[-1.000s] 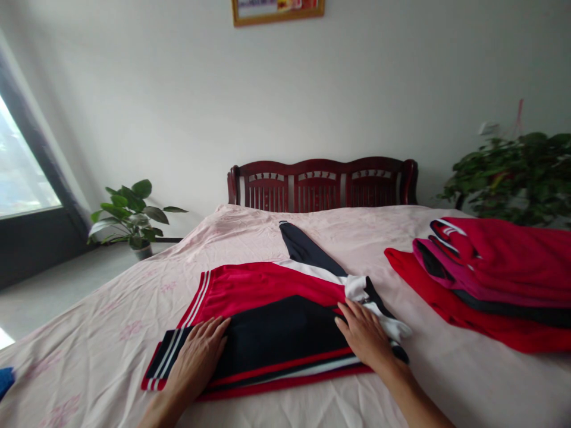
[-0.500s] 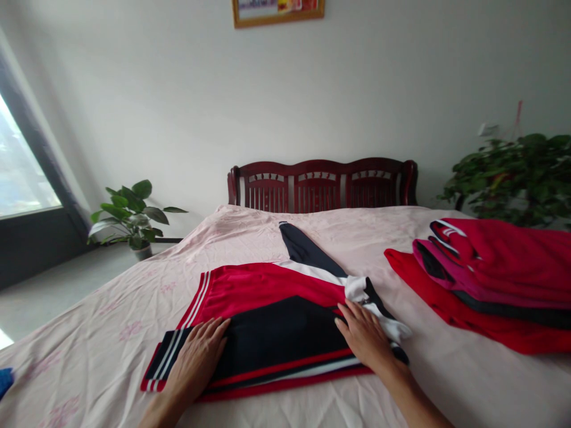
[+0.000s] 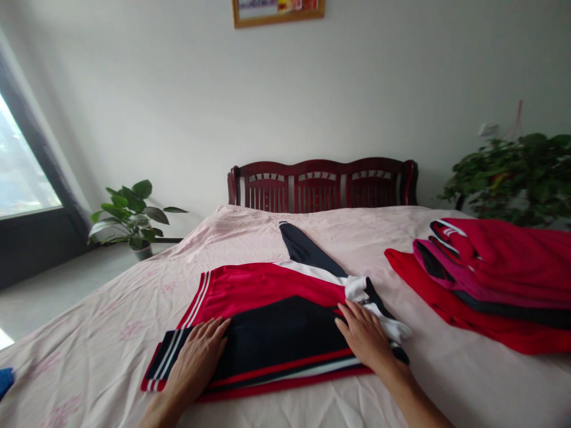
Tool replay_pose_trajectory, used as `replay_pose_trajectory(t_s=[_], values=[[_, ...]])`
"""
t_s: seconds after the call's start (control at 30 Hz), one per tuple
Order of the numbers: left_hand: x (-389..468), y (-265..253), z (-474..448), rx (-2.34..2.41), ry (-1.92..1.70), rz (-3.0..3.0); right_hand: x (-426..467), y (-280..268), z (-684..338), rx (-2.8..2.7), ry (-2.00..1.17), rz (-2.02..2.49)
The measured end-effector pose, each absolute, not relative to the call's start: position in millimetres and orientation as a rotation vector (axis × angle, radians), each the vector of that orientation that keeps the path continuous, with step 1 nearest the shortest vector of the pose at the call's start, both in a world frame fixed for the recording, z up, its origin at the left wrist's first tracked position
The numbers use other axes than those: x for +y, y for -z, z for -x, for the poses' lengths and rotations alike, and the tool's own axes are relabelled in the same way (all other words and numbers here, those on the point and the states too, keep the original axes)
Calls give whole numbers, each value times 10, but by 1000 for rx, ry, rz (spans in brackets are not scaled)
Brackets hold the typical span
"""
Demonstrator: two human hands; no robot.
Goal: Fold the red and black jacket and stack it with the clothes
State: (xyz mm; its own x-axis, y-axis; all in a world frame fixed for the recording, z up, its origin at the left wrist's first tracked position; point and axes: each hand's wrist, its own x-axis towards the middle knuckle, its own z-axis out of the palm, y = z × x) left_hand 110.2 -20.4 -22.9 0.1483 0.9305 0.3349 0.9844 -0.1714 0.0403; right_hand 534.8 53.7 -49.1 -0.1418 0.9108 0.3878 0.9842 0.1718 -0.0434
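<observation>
A red, navy and white track jacket lies on the bed in front of me. Its near navy sleeve is laid across the body, with the striped cuff at the left. The far navy sleeve stretches away toward the headboard. My left hand rests flat on the folded sleeve near its cuff, fingers extended. On the right, my right hand lies with fingers spread over the sleeve's shoulder end, beside the white collar area. Neither hand grasps the cloth.
A stack of folded red, pink and dark clothes sits on the right of the pink bedsheet. The dark wooden headboard stands at the far end. Potted plants flank the bed. Something blue shows at the left edge.
</observation>
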Motion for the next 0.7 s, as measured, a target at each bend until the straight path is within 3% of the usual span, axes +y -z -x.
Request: replay_pose_trajectory(t_s=[0.7], values=[[-209,241,-1098,-1888,400,2229,534,472,-5340,-2148,326,1838]])
